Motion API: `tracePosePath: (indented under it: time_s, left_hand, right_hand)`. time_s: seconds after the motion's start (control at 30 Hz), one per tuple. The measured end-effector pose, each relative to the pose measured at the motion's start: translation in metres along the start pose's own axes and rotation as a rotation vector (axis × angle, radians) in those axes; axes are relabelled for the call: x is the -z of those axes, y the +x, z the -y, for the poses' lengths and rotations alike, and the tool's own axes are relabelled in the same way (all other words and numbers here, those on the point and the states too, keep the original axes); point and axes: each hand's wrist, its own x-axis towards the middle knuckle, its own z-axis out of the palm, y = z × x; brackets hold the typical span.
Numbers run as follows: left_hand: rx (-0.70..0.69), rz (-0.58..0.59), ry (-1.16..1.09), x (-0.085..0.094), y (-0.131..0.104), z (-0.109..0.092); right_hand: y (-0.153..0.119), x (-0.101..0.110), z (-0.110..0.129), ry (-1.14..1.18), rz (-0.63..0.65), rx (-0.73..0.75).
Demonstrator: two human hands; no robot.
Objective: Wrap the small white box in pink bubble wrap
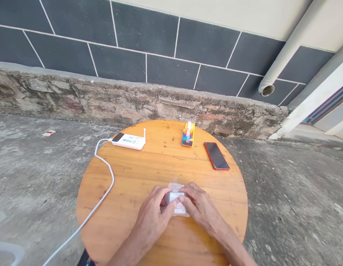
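Note:
A small white box (pixel 179 210) lies near the front middle of the round wooden table (pixel 127 177), with clear or whitish wrapping (pixel 175 186) around it and spread beyond its far edge. My left hand (pixel 156 210) grips the box from its left side, thumb on top. From the right, my right hand (pixel 199 205) holds it with thumb and fingers bent at its upper right edge. Both thumbs nearly meet over the box. The fingertips partly hide its sides.
A yellow and blue tape dispenser (pixel 188 136) stands at the table's back. A red-edged phone (pixel 216 156) lies at the right. At the back left is a white device (pixel 129 141) with a white cable (pixel 113 177) running off the front left. Behind is a stone-based wall (pixel 118 99).

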Motion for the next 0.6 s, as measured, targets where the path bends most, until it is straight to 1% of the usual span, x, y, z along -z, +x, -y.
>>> tracePosePath:
  time_s: [0.13,0.3,0.47,0.6]
  left_hand:
    - [-0.024,-0.012,-0.029,-0.003,-0.002,0.005]
    - [-0.023,-0.028,-0.052,-0.003,-0.001,0.008]
    - [-0.031,-0.018,-0.103,-0.003,0.001,0.008]
    - [-0.041,-0.036,-0.085,-0.003,0.000,0.009]
  right_hand:
    - [0.006,0.008,-0.002,0.031,0.044,0.016]
    - [0.033,0.009,-0.021,0.050,0.017,-0.002]
    - [0.059,0.008,-0.029,0.060,0.090,0.020]
    - [0.066,0.007,-0.028,0.015,0.157,0.003]
